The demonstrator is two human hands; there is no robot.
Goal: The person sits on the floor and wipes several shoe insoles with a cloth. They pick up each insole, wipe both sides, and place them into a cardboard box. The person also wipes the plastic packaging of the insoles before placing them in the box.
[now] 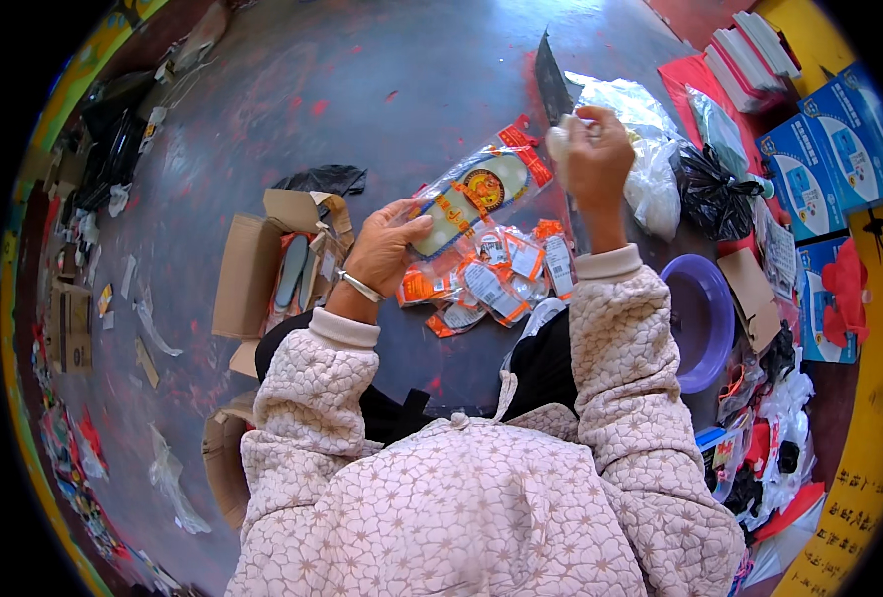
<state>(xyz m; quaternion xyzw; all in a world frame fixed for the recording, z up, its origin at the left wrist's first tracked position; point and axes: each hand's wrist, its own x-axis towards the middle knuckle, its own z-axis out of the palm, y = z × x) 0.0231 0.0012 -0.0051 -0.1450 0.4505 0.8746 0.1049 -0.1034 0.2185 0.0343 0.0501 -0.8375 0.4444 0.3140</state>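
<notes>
My left hand (386,245) grips the near end of a clear plastic packet (437,227) with a pale, insole-shaped sheet inside. The packet slants up to the right and has a red header at its far end. My right hand (598,159) is raised beyond that end, its fingers curled around a small whitish thing, blurred and partly hidden. Behind it, a dark, pointed, flat piece (551,85) stands up; whether I touch it cannot be told. Below the packet lies a heap of small orange-and-clear packets (491,284) with white labels.
An opened cardboard box (240,274) holding grey insole-like pieces stands at left, with a black bag (327,179) behind it. To the right are white plastic bags (651,189), a tied black bag (715,199), a purple basin (720,338) and blue boxes (815,169). Scraps litter the floor (193,129).
</notes>
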